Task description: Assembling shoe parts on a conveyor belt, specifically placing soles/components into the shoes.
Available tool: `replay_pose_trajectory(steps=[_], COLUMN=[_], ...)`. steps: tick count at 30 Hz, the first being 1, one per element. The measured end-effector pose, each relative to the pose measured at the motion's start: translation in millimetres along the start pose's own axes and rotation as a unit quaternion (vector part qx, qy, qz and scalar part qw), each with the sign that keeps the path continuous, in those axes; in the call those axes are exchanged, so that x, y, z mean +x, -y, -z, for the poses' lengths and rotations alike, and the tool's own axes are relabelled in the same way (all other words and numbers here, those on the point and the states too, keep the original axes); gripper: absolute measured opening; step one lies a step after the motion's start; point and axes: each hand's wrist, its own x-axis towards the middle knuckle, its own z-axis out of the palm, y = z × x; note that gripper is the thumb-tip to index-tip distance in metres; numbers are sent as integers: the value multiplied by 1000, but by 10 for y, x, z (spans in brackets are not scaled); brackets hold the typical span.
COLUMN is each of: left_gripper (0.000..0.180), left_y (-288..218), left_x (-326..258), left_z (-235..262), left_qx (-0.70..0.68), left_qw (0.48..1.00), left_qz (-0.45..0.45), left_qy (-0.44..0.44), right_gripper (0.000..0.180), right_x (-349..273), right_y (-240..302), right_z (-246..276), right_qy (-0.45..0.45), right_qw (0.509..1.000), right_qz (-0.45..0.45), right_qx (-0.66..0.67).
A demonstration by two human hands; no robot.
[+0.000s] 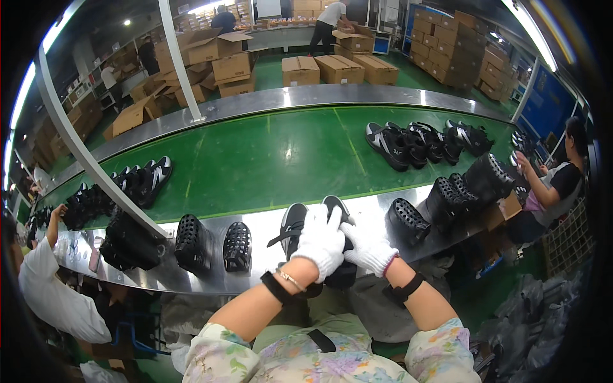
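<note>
pair of blk/grey sneakers (293, 223) located on steel ledge (263, 237), centre, directly in front of wearer, toes pointed twd green belt (255, 159). r shoe of pair mostly hidden by gloves; l shoe partly covered, dark strap or lace stuck out on its l side.

l hand (321, 241), white-gloved, laid over the pair from above, fingers pointed fwd, two of them seen apart at the tips; whether anything is pinched can't be told. r hand (368, 247), also gloved, placed at r side of r shoe, fingers angled twd l hand, nearly meeting it; grip can't be told, fingertips partly hidden. blk band worn on each wrist.

blk perforated shoe forms (237, 246) stood on ledge both sides of the pair, nearest one on r just beside r hand. more sneakers lined up on belt: far-r row (387, 145) & l row (153, 182). co-worker (554, 182) seated at r, another person's arm reached in at far l. brown cartons (300, 70) stacked on floor beyond belt.
</note>
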Motion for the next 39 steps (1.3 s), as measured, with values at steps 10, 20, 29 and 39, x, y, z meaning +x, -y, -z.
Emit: replay_pose_trajectory(steps=[10, 20, 29, 39], left_gripper=[33, 43, 29, 42], left_y=[477, 526, 347, 310], left_x=[281, 181, 42, 81], left_z=[-168, -219, -282, -274], left_qx=[-368, -362, -290, -272], left_qw=[921, 924, 953, 961], left_qz=[81, 90, 71, 56], left_qy=[101, 78, -61, -21], right_gripper=[30, 34, 28, 31], right_x=[197, 165, -781, -834], right_y=[-630, -293, -306, -1143], right_z=[-258, -381, 441, 920], right_qy=[-28, -95, -254, -54], right_qw=[960, 927, 963, 985], right_qz=[-37, -97, -28, -118], right_qx=[276, 349, 82, -113])
